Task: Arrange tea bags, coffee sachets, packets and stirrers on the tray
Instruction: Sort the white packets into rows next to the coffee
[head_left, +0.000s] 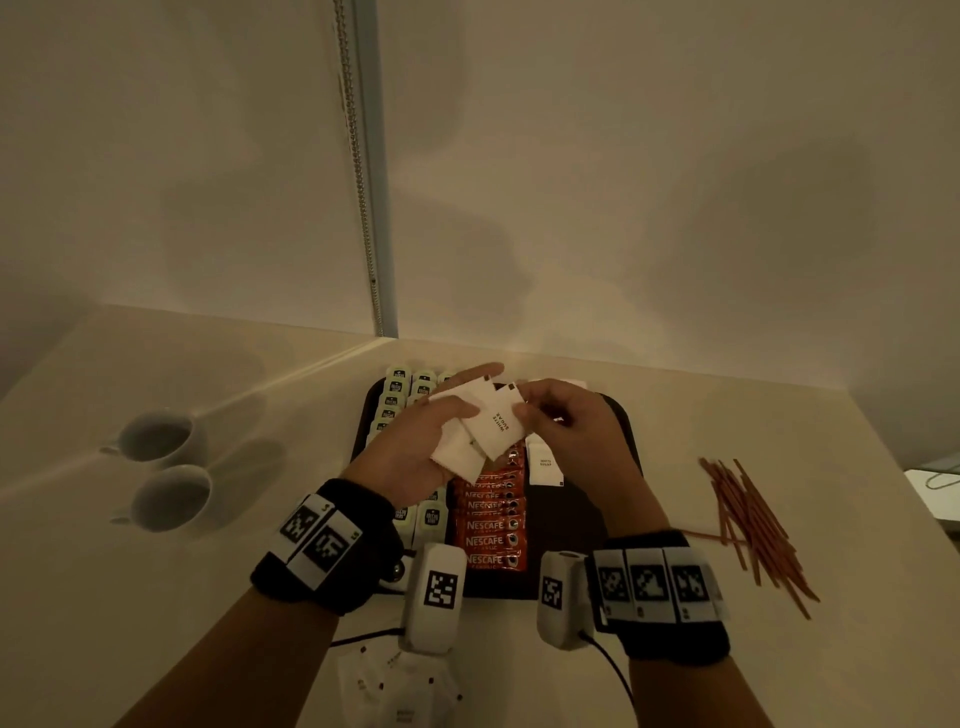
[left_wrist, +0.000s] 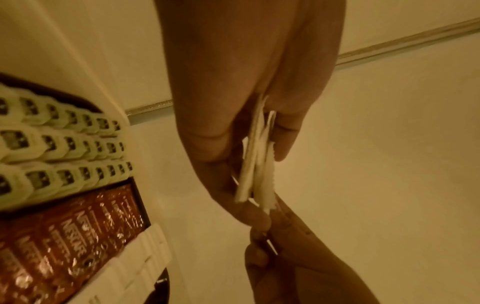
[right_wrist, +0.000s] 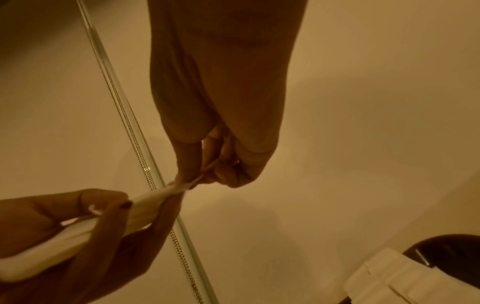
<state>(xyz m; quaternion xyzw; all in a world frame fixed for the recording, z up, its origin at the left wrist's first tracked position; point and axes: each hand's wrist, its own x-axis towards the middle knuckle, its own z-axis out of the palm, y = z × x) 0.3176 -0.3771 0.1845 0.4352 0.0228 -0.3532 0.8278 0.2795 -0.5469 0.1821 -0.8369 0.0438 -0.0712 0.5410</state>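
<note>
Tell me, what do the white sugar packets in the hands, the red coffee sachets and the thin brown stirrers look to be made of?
Sugar packets: matte white paper, it seems; they bend softly and have serrated edges.
Coffee sachets: glossy foil or plastic film, judging by the bright glints on the red surface.
Stirrers: thin, dull reddish-brown sticks beside the tray; wood or plastic, too small to tell.

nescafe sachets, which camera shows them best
The head view: the red Nescafe sachets lie in one overlapping row down the middle of the tray, with the labels readable. The left wrist view shows them at an angle, close and partly cut off. The right wrist view does not show them.
</note>
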